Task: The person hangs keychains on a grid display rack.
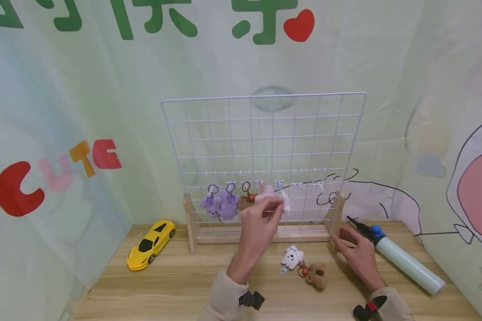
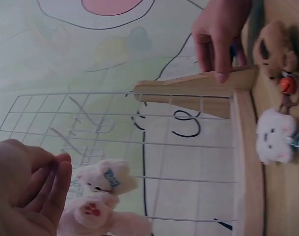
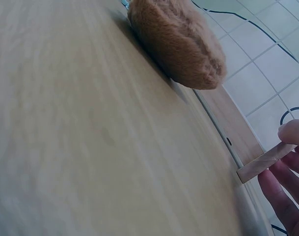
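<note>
My left hand [image 1: 261, 227] is raised before the wire grid rack [image 1: 265, 156], thumb and fingertips drawn together. Nothing shows between them in the left wrist view, where a white plush keychain [image 2: 107, 177] hangs just beyond. A pink plush keychain [image 2: 95, 214] hangs beside it. At the rack's right end, my right hand [image 1: 357, 254] grips the wooden foot [image 3: 264, 164], thumb on one side and fingers on the other. Two purple plush keychains [image 1: 221, 205] and a partly hidden brown plush keychain [image 1: 246, 203] hang farther left.
On the table [image 1: 176, 290] lie a white dog keychain [image 1: 292, 257] and a brown bear keychain [image 1: 317, 276], in front of the rack. A yellow toy car [image 1: 150, 245] stands at left. A pale green cylinder [image 1: 409, 265] with a blue-and-black end lies at right.
</note>
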Available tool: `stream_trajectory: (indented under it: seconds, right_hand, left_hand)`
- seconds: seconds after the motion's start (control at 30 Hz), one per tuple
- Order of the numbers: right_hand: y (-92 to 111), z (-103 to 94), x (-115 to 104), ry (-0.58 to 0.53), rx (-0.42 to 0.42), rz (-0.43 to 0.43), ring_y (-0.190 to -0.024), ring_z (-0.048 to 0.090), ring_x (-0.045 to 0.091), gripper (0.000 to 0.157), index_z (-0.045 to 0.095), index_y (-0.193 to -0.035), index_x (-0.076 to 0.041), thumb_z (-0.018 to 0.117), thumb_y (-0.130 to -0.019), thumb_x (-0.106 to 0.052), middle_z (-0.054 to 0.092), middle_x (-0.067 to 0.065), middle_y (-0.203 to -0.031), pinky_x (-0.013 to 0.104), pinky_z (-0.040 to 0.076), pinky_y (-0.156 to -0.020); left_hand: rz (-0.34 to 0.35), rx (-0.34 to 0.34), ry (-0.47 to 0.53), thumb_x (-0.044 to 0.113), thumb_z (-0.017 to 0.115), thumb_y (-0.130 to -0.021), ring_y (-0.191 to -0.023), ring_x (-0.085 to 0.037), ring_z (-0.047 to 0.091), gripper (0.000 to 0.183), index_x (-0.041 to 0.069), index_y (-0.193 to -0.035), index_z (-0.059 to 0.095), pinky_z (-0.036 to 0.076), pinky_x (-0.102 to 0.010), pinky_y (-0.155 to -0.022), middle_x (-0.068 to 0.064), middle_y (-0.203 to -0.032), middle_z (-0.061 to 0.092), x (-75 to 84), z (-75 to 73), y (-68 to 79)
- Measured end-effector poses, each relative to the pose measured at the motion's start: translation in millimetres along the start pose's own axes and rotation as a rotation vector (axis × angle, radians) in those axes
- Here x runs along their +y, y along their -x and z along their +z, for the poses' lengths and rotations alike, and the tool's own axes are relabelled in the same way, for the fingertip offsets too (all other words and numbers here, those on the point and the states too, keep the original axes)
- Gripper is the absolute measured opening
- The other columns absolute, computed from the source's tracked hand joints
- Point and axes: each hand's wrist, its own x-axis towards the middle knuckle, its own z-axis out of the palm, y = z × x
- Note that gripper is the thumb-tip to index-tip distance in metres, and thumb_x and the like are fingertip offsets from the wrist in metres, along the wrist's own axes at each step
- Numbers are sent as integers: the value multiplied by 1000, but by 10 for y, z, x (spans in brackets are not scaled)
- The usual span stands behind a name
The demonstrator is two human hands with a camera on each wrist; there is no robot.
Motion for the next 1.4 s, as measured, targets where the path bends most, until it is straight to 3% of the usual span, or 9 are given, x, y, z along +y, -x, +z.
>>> stream_trajectory:
  seconds: [0.1, 0.33, 0.5, 0.63, 0.77, 1.2, 1.4]
  right_hand:
    - [0, -9, 5, 0, 2, -7, -106, 77, 24, 41, 73, -132, -1, 84, -97, -20, 81, 22, -117, 2, 52, -76]
    - [-11, -23, 39, -29, 20, -7, -97, 65, -12, 40, 74, -130, 0, 85, -96, -18, 81, 23, -116, 2, 53, -76]
    - [-15, -28, 36, -23, 16, -19, -98, 66, -11, 39, 74, -130, 0, 85, -96, -17, 81, 23, -116, 1, 53, -76]
    - [-17, -33, 25, -16, 12, -18, -98, 67, -9, 40, 74, -131, -1, 84, -96, -18, 81, 23, -117, 1, 53, -76]
    - [-25, -41, 10, -8, 9, -22, -99, 68, -8, 40, 74, -131, -2, 84, -97, -19, 81, 22, -117, 1, 52, -76]
    - [-11, -71, -6, 5, -8, 5, -99, 64, -12, 42, 73, -134, -3, 83, -98, -23, 80, 22, -120, 1, 52, -77]
    - [4, -36, -3, -15, -22, 15, -103, 73, 3, 43, 73, -134, -3, 83, -98, -23, 80, 22, -121, 2, 53, -78]
  left_hand:
    - [-20, -131, 39, 8, 77, -100, -88, -16, 82, 9, 5, -109, 80, 66, -22, -80, -8, -100, 84, -99, 46, 201]
    - [-89, -434, 13, 5, 76, -99, -83, -7, 78, 7, 4, -105, 80, 61, -12, -75, -8, -98, 85, -374, 133, 542]
    - [-176, -593, -75, 0, 79, -94, -76, 3, 69, 6, 5, -97, 81, 57, -10, -71, -4, -89, 83, -497, 135, 666]
    - [-197, -688, -124, 0, 83, -90, -72, 6, 63, 7, 7, -93, 81, 55, -9, -69, 0, -84, 80, -563, 164, 766]
    - [-190, -724, -172, 2, 86, -88, -71, 6, 61, 10, 8, -93, 82, 55, -10, -69, 2, -84, 79, -578, 189, 825]
    - [-193, -725, -205, -1, 87, -84, -72, 4, 62, 13, 10, -82, 81, 54, -10, -69, 2, -82, 77, -579, 188, 858]
    - [-278, -712, -177, -3, 87, -84, -69, 3, 58, 16, 10, -84, 78, 54, -13, -67, 5, -78, 72, -583, 159, 882]
